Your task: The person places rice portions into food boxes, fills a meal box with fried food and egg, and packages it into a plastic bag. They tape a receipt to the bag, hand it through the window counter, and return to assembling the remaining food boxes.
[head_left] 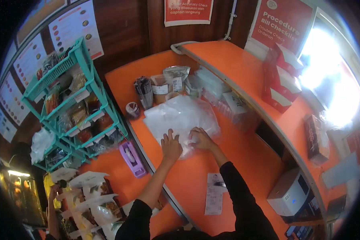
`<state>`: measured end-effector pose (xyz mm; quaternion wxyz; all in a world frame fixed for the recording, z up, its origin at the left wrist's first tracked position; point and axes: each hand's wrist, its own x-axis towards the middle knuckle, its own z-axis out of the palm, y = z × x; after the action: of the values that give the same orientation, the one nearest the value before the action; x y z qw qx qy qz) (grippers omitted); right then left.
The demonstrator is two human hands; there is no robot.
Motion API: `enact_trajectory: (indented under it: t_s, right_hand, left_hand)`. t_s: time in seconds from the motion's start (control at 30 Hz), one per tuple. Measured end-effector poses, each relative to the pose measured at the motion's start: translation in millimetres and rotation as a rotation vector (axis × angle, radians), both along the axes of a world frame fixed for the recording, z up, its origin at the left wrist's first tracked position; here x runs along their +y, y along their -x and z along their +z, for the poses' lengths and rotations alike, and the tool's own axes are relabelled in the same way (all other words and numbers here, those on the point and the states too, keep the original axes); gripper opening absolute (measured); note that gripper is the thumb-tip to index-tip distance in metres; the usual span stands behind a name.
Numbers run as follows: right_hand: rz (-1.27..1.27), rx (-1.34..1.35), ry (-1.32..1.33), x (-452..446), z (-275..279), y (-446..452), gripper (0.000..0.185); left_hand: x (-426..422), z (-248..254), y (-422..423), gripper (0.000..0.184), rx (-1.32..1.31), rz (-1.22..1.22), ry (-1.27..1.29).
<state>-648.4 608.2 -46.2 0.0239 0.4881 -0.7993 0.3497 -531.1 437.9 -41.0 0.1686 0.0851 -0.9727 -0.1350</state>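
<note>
A stack of clear plastic bags [172,116] lies on the orange counter in front of me. My left hand [171,147] rests on its near edge with the fingers spread. Just to the right, my right hand [203,139] has curled fingers closed on the plastic near a small reddish print. Its fingertips are partly hidden by the hand and the crumpled film. Below my hands a printed receipt [214,200] lies flat, with a small dark object on its right edge.
Teal tiered baskets [78,132] with packets stand at left, beside a purple tape dispenser [133,160]. Open food boxes [94,180] fill the lower left, where another person's hand [54,190] reaches in. Red-white boxes [282,80] stand on the raised shelf; a white printer [290,192] sits below.
</note>
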Motion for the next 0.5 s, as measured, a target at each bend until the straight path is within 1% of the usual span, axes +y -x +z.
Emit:
enact_trajectory:
  t_s: [0.03, 0.07, 0.13, 0.17, 0.2, 0.27, 0.3, 0.37, 0.4, 0.43, 0.47, 0.5]
  right_hand:
    - [0.074, 0.046, 0.042, -1.5, 1.1, 4.2, 0.014]
    - [0.069, 0.054, 0.048, -4.2, 1.0, 7.5, 0.014]
    - [-0.032, -0.068, -0.020, -12.9, 1.7, 11.5, 0.011]
    - [-0.035, -0.065, -0.015, -17.6, 3.6, 14.2, 0.011]
    - [-0.084, -0.035, 0.021, -21.6, 9.6, 12.9, 0.010]
    - [-0.135, -0.013, 0.050, -26.1, 30.9, 2.1, 0.011]
    - [-0.181, 0.037, 0.165, -26.8, 52.7, -4.0, 0.010]
    - [-0.255, 0.116, 0.351, -21.0, 98.1, -23.5, 0.012]
    - [-0.263, 0.128, 0.348, -14.4, 117.3, -34.9, 0.012]
    - [-0.385, 0.161, 0.396, -6.3, 136.0, -45.9, 0.013]
    - [-0.511, 0.195, 0.448, 2.9, 154.9, -59.1, 0.014]
    - [-0.529, 0.214, 0.450, 13.7, 175.8, -75.2, 0.014]
  left_hand:
    - [3.1, -0.8, 4.2, 0.057, -0.107, -0.004, -0.105]
    - [6.5, -2.4, 6.6, 0.057, -0.100, -0.009, -0.098]
    - [9.5, -21.5, 10.6, 0.076, 0.017, -0.085, -0.038]
    - [7.4, -34.4, 17.0, 0.097, -0.027, -0.106, -0.012]
    - [3.4, -33.4, 20.0, 0.097, -0.026, -0.108, -0.010]
    - [0.4, -23.9, 14.1, 0.108, -0.084, -0.121, -0.124]
    - [0.8, -3.9, 12.7, 0.113, -0.196, -0.082, -0.158]
    - [-2.0, -15.8, 13.6, 0.112, -0.189, -0.088, -0.133]
    - [-4.5, -17.9, 16.8, 0.111, -0.167, -0.093, -0.094]
    - [-4.3, -17.1, 11.9, 0.109, -0.065, -0.111, -0.199]
    - [0.1, -14.9, 10.6, 0.109, -0.053, -0.131, -0.198]
    - [7.1, -8.5, 8.6, 0.104, -0.024, -0.076, -0.265]
